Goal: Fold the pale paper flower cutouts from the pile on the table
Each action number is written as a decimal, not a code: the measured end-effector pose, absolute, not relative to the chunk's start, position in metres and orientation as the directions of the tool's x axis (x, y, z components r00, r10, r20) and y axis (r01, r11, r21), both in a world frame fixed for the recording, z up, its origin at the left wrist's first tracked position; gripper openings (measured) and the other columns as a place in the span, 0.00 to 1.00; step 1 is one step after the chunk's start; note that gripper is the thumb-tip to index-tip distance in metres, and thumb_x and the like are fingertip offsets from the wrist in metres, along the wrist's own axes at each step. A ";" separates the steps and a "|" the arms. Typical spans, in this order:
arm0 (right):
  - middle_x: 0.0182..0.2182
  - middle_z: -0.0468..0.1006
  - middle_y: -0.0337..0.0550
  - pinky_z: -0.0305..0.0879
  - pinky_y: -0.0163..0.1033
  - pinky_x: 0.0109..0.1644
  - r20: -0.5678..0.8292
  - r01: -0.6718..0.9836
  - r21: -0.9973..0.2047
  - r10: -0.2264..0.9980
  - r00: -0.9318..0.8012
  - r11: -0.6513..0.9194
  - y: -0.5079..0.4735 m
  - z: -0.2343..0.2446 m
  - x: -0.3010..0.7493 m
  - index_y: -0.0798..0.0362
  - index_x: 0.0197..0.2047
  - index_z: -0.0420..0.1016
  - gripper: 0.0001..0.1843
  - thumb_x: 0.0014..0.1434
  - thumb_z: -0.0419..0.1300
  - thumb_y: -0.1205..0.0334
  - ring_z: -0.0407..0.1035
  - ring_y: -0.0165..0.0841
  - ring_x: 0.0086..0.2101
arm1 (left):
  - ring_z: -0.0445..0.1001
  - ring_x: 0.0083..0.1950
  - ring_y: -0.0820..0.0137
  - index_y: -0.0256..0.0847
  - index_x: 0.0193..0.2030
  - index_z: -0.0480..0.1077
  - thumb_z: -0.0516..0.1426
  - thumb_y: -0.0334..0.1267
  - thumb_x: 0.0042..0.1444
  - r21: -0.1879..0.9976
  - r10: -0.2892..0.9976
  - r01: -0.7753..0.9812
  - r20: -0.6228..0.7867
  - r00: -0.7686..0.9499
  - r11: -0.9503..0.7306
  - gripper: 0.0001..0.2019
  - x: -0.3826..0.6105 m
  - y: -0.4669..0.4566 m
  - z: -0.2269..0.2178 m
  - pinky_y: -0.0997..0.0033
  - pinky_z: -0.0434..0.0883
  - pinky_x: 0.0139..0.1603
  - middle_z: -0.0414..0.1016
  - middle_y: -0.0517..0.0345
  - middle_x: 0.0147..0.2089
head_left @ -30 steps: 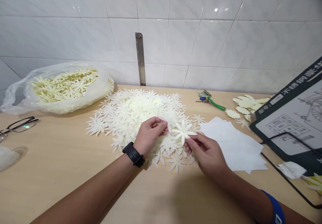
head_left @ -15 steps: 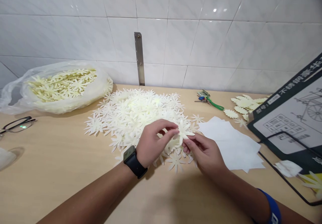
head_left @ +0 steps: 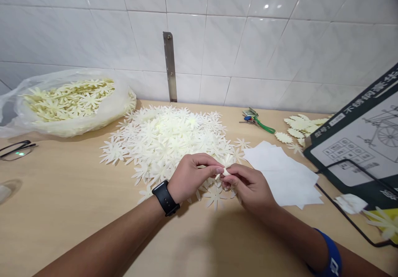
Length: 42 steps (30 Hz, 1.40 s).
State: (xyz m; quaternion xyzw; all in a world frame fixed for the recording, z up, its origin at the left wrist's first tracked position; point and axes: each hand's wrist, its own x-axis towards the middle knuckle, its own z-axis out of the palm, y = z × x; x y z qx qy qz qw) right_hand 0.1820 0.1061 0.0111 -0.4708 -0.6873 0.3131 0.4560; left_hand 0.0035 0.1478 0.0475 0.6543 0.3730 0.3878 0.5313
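Note:
A flat heap of cream flower-shaped cutouts lies on the wooden table. Both my hands meet over its near edge. My left hand, with a black watch on the wrist, pinches one flower cutout with thumb and forefinger. My right hand pinches the same cutout from the other side, its fingers closed. Only a few petals of that cutout show above the fingertips.
A clear plastic bag of yellower flower cutouts lies at the back left. Glasses lie at the left edge. White paper sheets, a green key set, leaf cutouts and a printed dark box are on the right.
My left hand has come to the flower cutout held by my right hand and closed on it. The cutout, spread flat before, is now mostly hidden between the fingertips.

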 end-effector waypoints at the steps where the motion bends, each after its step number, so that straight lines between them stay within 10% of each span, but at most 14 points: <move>1: 0.24 0.74 0.39 0.65 0.36 0.31 0.331 0.360 -0.861 0.933 -0.143 0.360 0.106 0.011 0.182 0.50 0.28 0.73 0.11 0.62 0.57 0.60 0.69 0.33 0.26 | 0.74 0.34 0.69 0.40 0.26 0.79 0.62 0.33 0.50 0.985 0.901 0.078 0.106 0.420 -0.152 0.04 0.003 0.148 0.047 0.70 0.71 0.39 0.79 0.56 0.31; 26: 0.25 0.73 0.40 0.68 0.34 0.34 0.270 0.265 -0.930 0.962 0.025 0.254 0.105 0.009 0.181 0.51 0.30 0.74 0.12 0.64 0.57 0.57 0.68 0.31 0.29 | 0.73 0.32 0.74 0.39 0.44 0.68 0.59 0.35 0.53 0.959 0.977 -0.213 -0.160 0.142 0.188 0.11 -0.005 0.167 0.043 0.74 0.71 0.35 0.70 0.62 0.26; 34: 0.25 0.73 0.39 0.67 0.34 0.32 0.254 0.236 -0.943 0.965 0.059 0.233 0.107 0.008 0.180 0.51 0.30 0.75 0.12 0.63 0.58 0.57 0.68 0.31 0.28 | 0.71 0.54 0.64 0.41 0.40 0.74 0.55 0.36 0.58 0.882 0.922 0.280 0.387 0.031 -0.379 0.08 -0.007 0.160 0.043 0.64 0.68 0.54 0.75 0.53 0.49; 42: 0.23 0.73 0.38 0.64 0.33 0.31 0.347 0.346 -0.869 0.934 -0.081 0.353 0.106 0.011 0.181 0.51 0.29 0.74 0.11 0.63 0.57 0.60 0.67 0.30 0.26 | 0.75 0.42 0.66 0.38 0.33 0.79 0.62 0.35 0.52 0.973 0.908 0.064 0.184 0.376 -0.223 0.04 0.009 0.141 0.043 0.71 0.71 0.41 0.79 0.53 0.38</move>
